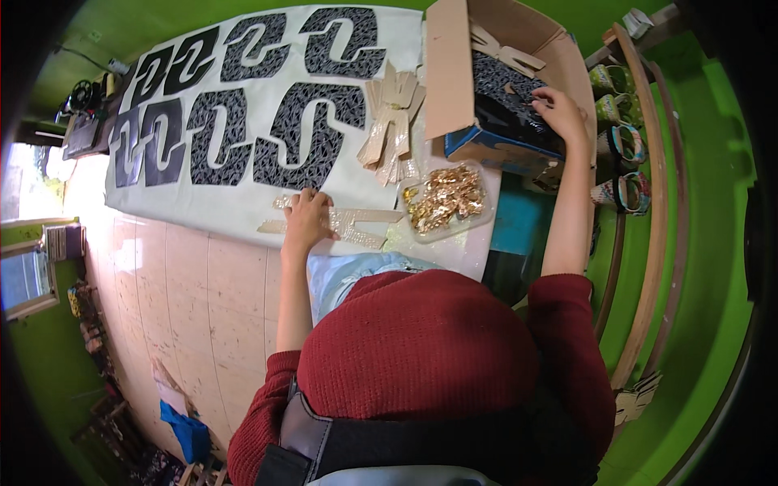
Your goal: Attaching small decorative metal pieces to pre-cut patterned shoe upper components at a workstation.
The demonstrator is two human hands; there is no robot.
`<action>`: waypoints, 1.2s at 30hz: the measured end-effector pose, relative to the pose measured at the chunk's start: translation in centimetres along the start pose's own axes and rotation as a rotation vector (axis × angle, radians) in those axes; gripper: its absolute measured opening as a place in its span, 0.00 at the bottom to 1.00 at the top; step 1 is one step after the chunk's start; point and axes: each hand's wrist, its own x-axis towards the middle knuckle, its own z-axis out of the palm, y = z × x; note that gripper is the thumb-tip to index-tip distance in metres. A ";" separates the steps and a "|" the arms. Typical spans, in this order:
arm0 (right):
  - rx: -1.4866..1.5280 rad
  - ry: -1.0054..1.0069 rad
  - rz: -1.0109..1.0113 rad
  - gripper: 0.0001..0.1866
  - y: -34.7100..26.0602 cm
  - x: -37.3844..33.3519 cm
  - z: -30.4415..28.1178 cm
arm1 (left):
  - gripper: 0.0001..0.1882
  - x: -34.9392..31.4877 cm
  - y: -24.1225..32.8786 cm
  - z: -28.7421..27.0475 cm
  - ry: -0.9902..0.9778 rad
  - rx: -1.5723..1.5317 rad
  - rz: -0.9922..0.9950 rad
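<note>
My left hand lies over a beige, textured, cross-shaped strap piece at the table's near edge, fingers spread on it. My right hand reaches into an open cardboard box, its fingers slightly apart and touching the black patterned pieces inside. Another beige strap piece leans in the box's far end. Between my hands stands a clear plastic tray heaped with shiny gold metal bits. Beyond it lies a pile of beige strap pieces.
Several black, sole-like cutouts with S-shaped slots lie in two rows on the white-covered table. A wooden rack with patterned sandals runs along the green wall at right. A blue bag is on the tiled floor at lower left.
</note>
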 end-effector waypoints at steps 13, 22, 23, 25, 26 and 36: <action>1.149 -0.538 -0.267 0.07 -18.5 -15.9 9.3 | 0.38 -3.5 -2.5 2.0 0.233 -0.083 0.095; 0.269 -0.208 -0.469 0.25 -25.5 -20.2 18.2 | 0.34 -4.5 -4.5 0.6 0.244 -0.107 0.103; 0.178 -0.188 -0.423 0.25 -25.9 -20.2 18.2 | 0.33 -4.4 -5.1 0.4 0.225 -0.125 0.115; 0.163 -0.183 -0.381 0.24 -25.7 -19.7 18.3 | 0.34 -4.3 -5.4 -0.1 0.226 -0.140 0.125; 0.213 -0.213 -0.391 0.20 -25.5 -19.5 18.5 | 0.34 -4.2 -5.5 -0.4 0.235 -0.156 0.123; 0.832 -0.562 -0.255 0.10 -23.7 -18.0 16.2 | 0.06 -1.5 -7.5 -4.6 0.668 -0.622 0.289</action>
